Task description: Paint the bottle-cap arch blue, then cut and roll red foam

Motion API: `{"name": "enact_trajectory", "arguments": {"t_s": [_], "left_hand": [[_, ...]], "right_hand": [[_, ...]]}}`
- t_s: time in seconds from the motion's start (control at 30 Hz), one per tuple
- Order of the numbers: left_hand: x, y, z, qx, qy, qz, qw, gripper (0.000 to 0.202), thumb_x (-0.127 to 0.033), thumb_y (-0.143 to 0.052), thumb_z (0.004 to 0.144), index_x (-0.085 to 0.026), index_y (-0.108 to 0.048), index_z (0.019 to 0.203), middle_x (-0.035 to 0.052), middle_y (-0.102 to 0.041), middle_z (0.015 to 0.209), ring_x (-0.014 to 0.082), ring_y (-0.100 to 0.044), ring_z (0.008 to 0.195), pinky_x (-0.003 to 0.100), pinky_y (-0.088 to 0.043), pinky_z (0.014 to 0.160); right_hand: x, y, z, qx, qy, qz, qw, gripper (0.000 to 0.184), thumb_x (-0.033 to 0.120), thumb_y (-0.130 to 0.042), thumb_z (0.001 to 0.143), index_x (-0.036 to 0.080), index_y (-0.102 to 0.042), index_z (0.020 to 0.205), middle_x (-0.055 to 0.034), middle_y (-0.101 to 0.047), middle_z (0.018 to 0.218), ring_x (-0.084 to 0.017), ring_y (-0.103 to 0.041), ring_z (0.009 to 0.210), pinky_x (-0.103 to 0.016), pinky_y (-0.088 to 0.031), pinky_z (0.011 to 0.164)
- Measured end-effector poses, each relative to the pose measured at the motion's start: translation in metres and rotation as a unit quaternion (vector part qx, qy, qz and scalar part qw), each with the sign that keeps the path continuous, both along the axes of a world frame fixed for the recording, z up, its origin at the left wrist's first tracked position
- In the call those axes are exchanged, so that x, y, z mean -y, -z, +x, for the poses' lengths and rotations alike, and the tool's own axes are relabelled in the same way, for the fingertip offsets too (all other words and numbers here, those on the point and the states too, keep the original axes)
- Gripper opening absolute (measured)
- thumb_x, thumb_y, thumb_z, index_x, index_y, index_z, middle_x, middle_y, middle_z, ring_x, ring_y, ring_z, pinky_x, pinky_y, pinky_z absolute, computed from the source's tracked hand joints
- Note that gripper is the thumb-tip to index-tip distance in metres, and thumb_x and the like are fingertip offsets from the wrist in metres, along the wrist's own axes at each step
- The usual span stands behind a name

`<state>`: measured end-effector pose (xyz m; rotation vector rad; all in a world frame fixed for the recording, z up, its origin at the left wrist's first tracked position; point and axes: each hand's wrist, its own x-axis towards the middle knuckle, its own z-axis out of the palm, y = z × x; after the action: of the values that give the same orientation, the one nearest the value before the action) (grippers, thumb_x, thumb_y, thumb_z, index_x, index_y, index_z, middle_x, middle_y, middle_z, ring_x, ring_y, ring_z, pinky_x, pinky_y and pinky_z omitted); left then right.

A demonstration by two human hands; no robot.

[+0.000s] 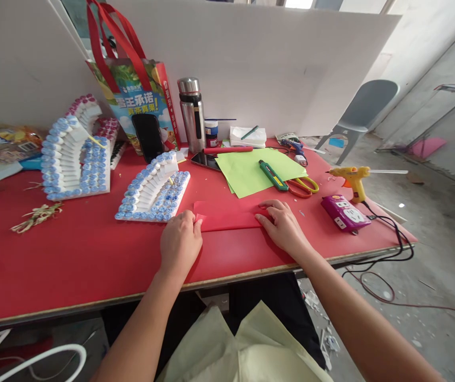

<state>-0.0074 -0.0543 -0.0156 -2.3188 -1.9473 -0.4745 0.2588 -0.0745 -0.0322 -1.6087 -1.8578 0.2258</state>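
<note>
A strip of folded red paper (229, 218) lies on the red tabletop, almost the same colour as it. At its left end my left hand (182, 239) is closed, thumb and curled fingers pinching the paper's edge. My right hand (283, 225) grips the opposite end between thumb and bent fingers. Just beyond my left hand stands a white fan-shaped piece with blue rolled-paper tips (151, 191). Past the strip lie light green sheets (247, 167), with a green utility knife (273, 175) and orange-and-yellow-handled scissors (305, 187) on and beside them.
A larger blue-tipped piece (74, 159) stands at left, near dried stalks (38, 216). At the back are a gift bag (132, 87), a phone (148, 135) and a steel flask (191, 116). A yellow glue gun (355, 180) and purple power socket (342, 212) trail cables off the right edge.
</note>
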Motion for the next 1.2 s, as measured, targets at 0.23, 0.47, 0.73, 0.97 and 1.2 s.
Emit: {"name": "enact_trajectory", "arguments": {"t_s": [0.23,0.47,0.73,0.97,1.2], "left_hand": [[0.0021,-0.0015,0.0006,-0.005,0.004,0.001,1.000,0.013,-0.026,-0.048,0.096,-0.020,-0.051,0.085,0.0079,-0.065,0.080,0.0277,-0.063,0.081,0.034,-0.042,0.066],[0.0026,-0.0023,0.0015,-0.003,0.007,0.001,1.000,0.013,-0.025,-0.047,0.096,-0.020,-0.051,0.084,0.0086,-0.065,0.081,0.0280,-0.063,0.081,0.035,-0.043,0.066],[0.0027,-0.0015,0.0012,-0.008,0.016,0.008,1.000,0.014,-0.024,-0.045,0.096,-0.020,-0.050,0.084,0.0094,-0.064,0.080,0.0280,-0.062,0.081,0.035,-0.045,0.070],[0.0038,0.0005,0.0013,-0.016,0.019,0.013,1.000,0.013,-0.023,-0.044,0.097,-0.020,-0.050,0.085,0.0101,-0.063,0.081,0.0283,-0.061,0.081,0.036,-0.045,0.071],[0.0058,-0.0006,0.0027,-0.019,0.004,0.006,1.000,0.012,-0.024,-0.045,0.097,-0.020,-0.049,0.087,0.0097,-0.063,0.082,0.0288,-0.061,0.084,0.036,-0.044,0.070]], "right_hand": [[0.0002,-0.0013,-0.0018,0.047,0.014,0.006,0.999,0.030,0.033,-0.054,0.096,0.022,-0.054,0.069,-0.0136,-0.065,0.119,-0.031,-0.056,0.109,-0.048,-0.046,0.096],[-0.0001,-0.0014,-0.0026,0.066,0.021,-0.002,0.998,0.029,0.033,-0.053,0.097,0.021,-0.056,0.071,-0.0141,-0.064,0.119,-0.031,-0.056,0.110,-0.047,-0.046,0.097],[-0.0008,-0.0038,-0.0036,0.076,0.025,-0.009,0.997,0.030,0.035,-0.051,0.098,0.021,-0.059,0.073,-0.0142,-0.063,0.120,-0.031,-0.056,0.109,-0.047,-0.046,0.095],[-0.0007,-0.0040,-0.0051,0.105,0.048,-0.023,0.993,0.031,0.037,-0.054,0.096,0.021,-0.056,0.069,-0.0129,-0.062,0.122,-0.031,-0.054,0.106,-0.047,-0.045,0.092],[-0.0006,-0.0014,-0.0050,0.119,0.055,-0.025,0.991,0.031,0.039,-0.052,0.097,0.021,-0.056,0.072,-0.0131,-0.061,0.123,-0.032,-0.053,0.106,-0.048,-0.045,0.090]]}}
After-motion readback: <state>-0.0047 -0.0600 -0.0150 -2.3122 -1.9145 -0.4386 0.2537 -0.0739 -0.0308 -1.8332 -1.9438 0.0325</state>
